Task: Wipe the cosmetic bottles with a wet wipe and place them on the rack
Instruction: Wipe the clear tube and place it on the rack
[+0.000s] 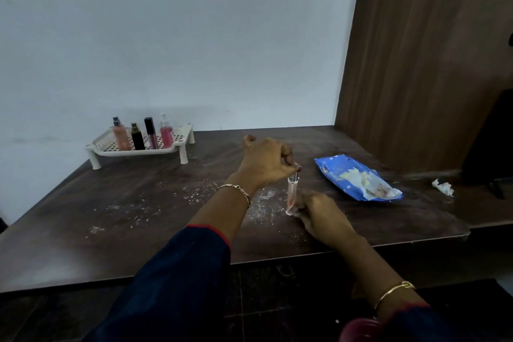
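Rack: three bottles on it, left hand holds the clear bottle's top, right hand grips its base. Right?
No: the head view shows four bottles on the rack, not three. The rest holds: left hand holds the clear bottle by its top, right hand grips its base.

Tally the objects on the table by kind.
Pink spray bottles: 2
Black bottle: 1
Lip gloss tube: 1
Clear bottle: 1
Rack: 1
Wet wipe pack: 1
Crumpled wipe: 1
Total: 8
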`<control>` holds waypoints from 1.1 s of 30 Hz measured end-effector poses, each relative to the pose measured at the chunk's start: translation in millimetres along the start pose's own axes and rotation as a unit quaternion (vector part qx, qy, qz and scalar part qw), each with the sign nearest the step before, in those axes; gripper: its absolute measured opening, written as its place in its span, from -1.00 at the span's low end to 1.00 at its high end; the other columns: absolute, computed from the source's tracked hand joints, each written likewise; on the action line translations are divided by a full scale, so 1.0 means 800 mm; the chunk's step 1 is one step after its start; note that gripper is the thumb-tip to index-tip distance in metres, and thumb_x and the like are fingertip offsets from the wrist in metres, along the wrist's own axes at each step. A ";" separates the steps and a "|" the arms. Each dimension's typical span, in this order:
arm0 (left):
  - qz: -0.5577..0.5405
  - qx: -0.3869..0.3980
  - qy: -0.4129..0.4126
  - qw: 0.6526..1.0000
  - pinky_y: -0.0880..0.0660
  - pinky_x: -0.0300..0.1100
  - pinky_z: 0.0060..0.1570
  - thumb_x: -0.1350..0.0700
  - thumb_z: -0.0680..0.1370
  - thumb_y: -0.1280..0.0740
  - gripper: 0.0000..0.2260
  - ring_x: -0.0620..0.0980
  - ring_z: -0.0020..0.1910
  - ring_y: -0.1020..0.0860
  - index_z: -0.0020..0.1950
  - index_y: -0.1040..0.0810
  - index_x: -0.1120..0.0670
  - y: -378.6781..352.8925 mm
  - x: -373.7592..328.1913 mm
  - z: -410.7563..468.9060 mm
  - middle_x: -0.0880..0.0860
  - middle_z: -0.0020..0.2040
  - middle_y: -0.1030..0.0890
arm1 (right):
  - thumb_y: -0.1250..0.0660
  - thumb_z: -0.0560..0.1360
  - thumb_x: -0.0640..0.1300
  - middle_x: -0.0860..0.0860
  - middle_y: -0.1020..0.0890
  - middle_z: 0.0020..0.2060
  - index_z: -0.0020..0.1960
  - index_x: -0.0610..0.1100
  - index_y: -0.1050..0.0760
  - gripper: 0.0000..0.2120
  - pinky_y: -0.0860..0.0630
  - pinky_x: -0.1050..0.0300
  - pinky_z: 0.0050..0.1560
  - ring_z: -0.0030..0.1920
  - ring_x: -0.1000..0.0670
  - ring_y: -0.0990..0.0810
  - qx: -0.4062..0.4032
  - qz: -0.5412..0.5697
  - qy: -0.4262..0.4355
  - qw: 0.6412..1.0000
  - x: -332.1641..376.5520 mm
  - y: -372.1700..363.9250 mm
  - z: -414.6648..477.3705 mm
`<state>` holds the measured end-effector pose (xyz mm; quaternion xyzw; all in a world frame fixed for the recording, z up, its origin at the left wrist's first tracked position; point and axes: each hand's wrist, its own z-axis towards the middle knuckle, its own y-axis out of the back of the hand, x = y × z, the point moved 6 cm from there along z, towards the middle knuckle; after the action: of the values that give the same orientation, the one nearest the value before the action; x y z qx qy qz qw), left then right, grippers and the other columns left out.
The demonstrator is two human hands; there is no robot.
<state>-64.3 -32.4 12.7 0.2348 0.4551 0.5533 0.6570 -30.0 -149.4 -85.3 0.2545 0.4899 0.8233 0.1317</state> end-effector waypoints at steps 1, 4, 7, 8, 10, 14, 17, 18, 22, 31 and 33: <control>-0.017 0.005 0.000 1.000 -0.08 -0.01 0.24 -0.12 0.38 -0.44 -0.80 -0.23 -0.12 -0.49 -0.32 -0.56 -0.03 0.001 0.001 -0.001 -0.21 -0.29 -0.56 | -0.38 0.42 -0.24 0.03 -0.61 -0.11 -0.12 -0.07 -0.63 -0.89 -0.46 0.20 -0.06 -0.08 -0.01 -0.60 -0.003 0.003 -0.003 1.000 -0.007 0.003 0.000; -0.081 0.037 0.004 0.996 -0.07 -0.43 0.09 -0.01 0.42 -0.45 -0.87 -0.18 -0.07 -0.56 -0.22 -0.62 0.04 0.003 0.004 -0.004 -0.14 -0.22 -0.63 | -0.39 0.37 -0.31 0.02 -0.54 -0.22 -0.16 -0.13 -0.61 -0.89 -0.43 0.19 -0.16 -0.17 -0.06 -0.58 -0.060 0.025 -0.015 0.998 -0.017 0.026 0.007; -0.128 0.075 0.026 0.989 -0.23 -0.57 0.04 0.07 0.43 -0.45 -0.88 -0.16 -0.12 -0.56 -0.15 -0.63 0.11 0.001 0.012 -0.005 -0.07 -0.22 -0.61 | -0.41 0.40 -0.32 0.06 -0.47 -0.32 -0.26 -0.11 -0.46 -0.82 -0.36 0.43 -0.25 -0.28 0.10 -0.51 -0.193 0.136 -0.068 0.969 -0.019 0.057 0.016; -0.135 0.078 0.029 0.987 -0.25 -0.58 0.08 0.08 0.44 -0.44 -0.89 -0.16 -0.12 -0.55 -0.14 -0.64 0.11 0.001 0.014 -0.005 -0.07 -0.22 -0.61 | -0.41 0.42 -0.30 0.05 -0.48 -0.32 -0.27 -0.09 -0.43 -0.79 -0.36 0.46 -0.26 -0.29 0.18 -0.49 -0.222 0.188 -0.091 0.952 -0.019 0.063 0.019; -0.133 0.077 0.035 0.988 -0.09 -0.76 -0.10 0.08 0.45 -0.42 -0.88 -0.19 -0.12 -0.51 -0.11 -0.64 0.12 0.002 0.016 -0.009 -0.05 -0.18 -0.62 | -0.40 0.42 -0.35 0.03 -0.55 -0.31 -0.26 -0.11 -0.46 -0.80 -0.40 0.48 -0.23 -0.29 0.24 -0.54 -0.231 0.312 -0.110 0.915 -0.018 0.059 0.024; -0.161 0.052 0.049 0.984 -0.14 -0.46 0.10 0.06 0.45 -0.42 -0.88 -0.19 -0.02 -0.47 -0.10 -0.64 0.09 -0.007 0.027 -0.014 -0.08 -0.06 -0.63 | -0.48 0.33 -0.38 -0.12 -0.62 -0.19 -0.25 -0.24 -0.59 -0.90 -0.52 0.28 -0.10 -0.16 0.07 -0.61 -0.185 0.367 -0.094 0.907 -0.017 0.025 0.022; -0.162 0.038 0.066 0.984 -0.09 -0.13 0.11 -0.02 0.42 -0.43 -0.89 -0.19 0.04 -0.46 -0.16 -0.62 0.00 -0.013 0.037 -0.014 -0.19 -0.12 -0.61 | -0.51 0.27 -0.39 0.00 -0.60 -0.25 -0.37 -0.08 -0.58 -0.75 -0.53 0.29 -0.12 -0.23 0.19 -0.58 -0.181 0.331 -0.109 0.920 -0.020 0.010 0.018; -0.151 0.033 0.069 0.986 -0.05 -0.12 0.08 -0.04 0.42 -0.43 -0.88 -0.20 0.02 -0.46 -0.18 -0.62 -0.01 -0.012 0.039 -0.013 -0.21 -0.15 -0.60 | -0.52 0.25 -0.37 0.05 -0.61 -0.30 -0.41 -0.01 -0.56 -0.71 -0.55 0.25 -0.14 -0.27 0.20 -0.58 -0.176 0.304 -0.118 0.929 -0.021 0.006 0.016; -0.136 0.026 0.059 0.989 -0.03 -0.12 0.06 -0.06 0.41 -0.43 -0.88 -0.21 -0.04 -0.46 -0.21 -0.61 -0.03 -0.006 0.038 -0.012 -0.23 -0.23 -0.57 | -0.53 0.25 -0.10 0.07 -0.60 -0.48 -0.50 -0.04 -0.52 -0.76 -0.50 0.23 -0.28 -0.41 0.14 -0.58 -0.122 0.187 -0.161 0.961 -0.028 -0.013 0.010; -0.136 0.060 0.043 0.988 -0.09 -0.67 -0.20 0.10 0.43 -0.44 -0.89 -0.14 -0.10 -0.56 -0.13 -0.65 0.13 0.010 0.023 -0.017 -0.01 -0.16 -0.67 | -0.50 0.33 -0.30 -0.04 -0.67 -0.32 -0.23 -0.23 -0.63 -0.94 -0.54 0.17 -0.18 -0.31 0.08 -0.61 -0.151 0.343 -0.171 0.911 -0.019 0.030 0.025; -0.147 0.068 0.039 0.986 -0.19 -0.68 -0.17 0.13 0.42 -0.45 -0.89 -0.09 -0.12 -0.59 -0.14 -0.65 0.16 0.015 0.023 -0.019 0.03 -0.16 -0.68 | -0.48 0.36 -0.30 -0.03 -0.65 -0.34 -0.21 -0.28 -0.61 -0.94 -0.51 0.30 -0.23 -0.34 0.16 -0.59 -0.171 0.406 -0.151 0.885 -0.007 0.041 0.031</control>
<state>-84.2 -14.9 8.7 0.1879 0.5468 0.4272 0.6951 -10.3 -149.6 -48.4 0.5261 0.1696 0.8274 -0.0998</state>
